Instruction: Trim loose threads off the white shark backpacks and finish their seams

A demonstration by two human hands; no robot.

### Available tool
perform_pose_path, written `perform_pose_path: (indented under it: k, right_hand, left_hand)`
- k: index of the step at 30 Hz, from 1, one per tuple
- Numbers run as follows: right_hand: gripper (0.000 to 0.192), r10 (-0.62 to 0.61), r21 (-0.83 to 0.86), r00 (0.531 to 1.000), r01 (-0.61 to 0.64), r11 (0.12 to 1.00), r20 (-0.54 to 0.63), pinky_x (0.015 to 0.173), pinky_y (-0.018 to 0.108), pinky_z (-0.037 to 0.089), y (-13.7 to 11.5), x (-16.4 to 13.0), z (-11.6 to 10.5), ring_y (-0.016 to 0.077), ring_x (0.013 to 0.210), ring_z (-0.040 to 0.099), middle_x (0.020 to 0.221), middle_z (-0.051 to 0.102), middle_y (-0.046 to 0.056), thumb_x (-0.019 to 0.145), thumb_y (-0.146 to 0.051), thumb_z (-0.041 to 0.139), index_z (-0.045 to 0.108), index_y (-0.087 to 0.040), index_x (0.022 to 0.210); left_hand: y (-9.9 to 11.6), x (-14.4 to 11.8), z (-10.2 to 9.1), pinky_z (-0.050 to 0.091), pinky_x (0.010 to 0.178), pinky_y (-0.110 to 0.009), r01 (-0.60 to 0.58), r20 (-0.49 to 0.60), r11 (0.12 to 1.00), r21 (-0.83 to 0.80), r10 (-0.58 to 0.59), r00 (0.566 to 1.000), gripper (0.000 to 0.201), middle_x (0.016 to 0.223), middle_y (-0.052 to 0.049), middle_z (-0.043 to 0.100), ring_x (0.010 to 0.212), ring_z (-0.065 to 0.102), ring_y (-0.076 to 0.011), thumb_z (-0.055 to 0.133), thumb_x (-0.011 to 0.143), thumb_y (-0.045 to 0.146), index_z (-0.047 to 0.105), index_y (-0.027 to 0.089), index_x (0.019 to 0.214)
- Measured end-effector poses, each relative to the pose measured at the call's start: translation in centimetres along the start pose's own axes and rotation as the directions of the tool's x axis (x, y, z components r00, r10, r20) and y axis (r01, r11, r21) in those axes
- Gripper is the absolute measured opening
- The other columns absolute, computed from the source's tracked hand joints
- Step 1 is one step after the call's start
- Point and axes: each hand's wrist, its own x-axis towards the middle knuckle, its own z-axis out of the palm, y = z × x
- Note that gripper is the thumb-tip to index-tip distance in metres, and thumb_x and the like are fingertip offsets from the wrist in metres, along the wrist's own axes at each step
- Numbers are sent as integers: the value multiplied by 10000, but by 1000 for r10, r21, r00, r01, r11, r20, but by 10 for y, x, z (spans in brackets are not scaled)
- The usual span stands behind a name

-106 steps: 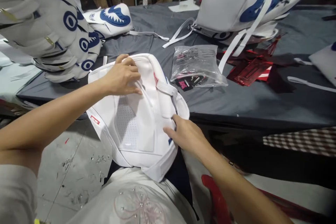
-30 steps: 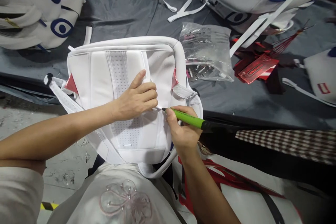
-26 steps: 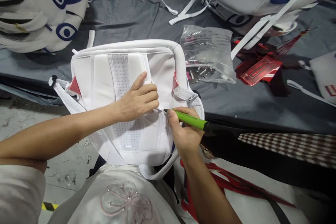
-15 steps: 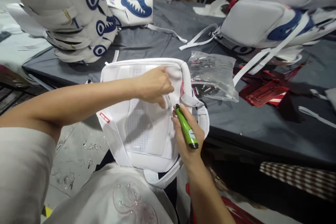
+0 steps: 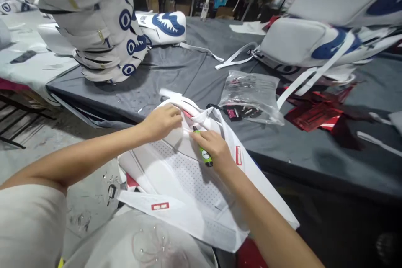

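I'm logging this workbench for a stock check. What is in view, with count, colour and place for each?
white backpack: one, white with small red labels, on the lap against the table edge
green marker: one, green, in the right hand, tip at the backpack
clear plastic bag: one, transparent, on the table, centre
red tags: a pile, red, right of the bag
stacked backpacks: a pile, white with blue eyes, far left
table: one, grey cover
left hand: pinching the backpack's top edge
right hand: gripping the marker

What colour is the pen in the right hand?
Bright green pen, black tip, seen in the head view.
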Motion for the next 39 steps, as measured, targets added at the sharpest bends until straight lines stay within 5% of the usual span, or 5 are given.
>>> perform_pose_path:
  k: [3,9,18,27,39]
  right_hand:
    - [302,52,-69,999,-52,996,-3,725,343,459,1,-14,14,212,826,625,907,706,87,992,-137,459,652,-188,1218]
    - [380,118,62,993,-117,991,-7,830,374,460,-30,-22,7,213,916,634,971,686,60,919,-74,571,594,-250,1255]
    - [311,178,156,979,-192,969,98,811,420,468,-27,-18,3,259,928,643,1010,696,109,934,-240,538,577,-178,1236]
    - [262,288,34,949,-294,955,130,765,381,547,-17,-13,0,238,861,677,958,712,86,903,-235,575,548,-194,1161]
    - [185,341,156,860,-423,893,380,803,363,538,-1,8,-5,211,848,728,959,770,38,921,-301,630,666,-218,1082]
  left_hand:
    - [-14,12,6,361,1095,-448,20,-94,1000,6,-19,995,392,1464,-101,520,1365,423,-264,600,934,292,566,232,1320]
    - [-20,55,11,404,975,-415,131,210,988,86,-147,967,702,1363,-129,554,1220,500,-320,756,771,416,504,200,1390]
    - [-12,37,41,78,1171,-649,-161,128,956,245,132,983,1350,1667,-217,61,1533,53,-427,805,640,637,-44,216,1601]
    - [-10,43,45,316,1105,-538,-116,120,965,237,89,989,988,1563,-231,345,1392,382,-362,708,841,447,141,153,1595]
    - [-15,48,69,226,1173,-626,-109,194,961,255,60,979,1142,1655,-230,143,1527,173,-400,752,783,508,32,183,1609]
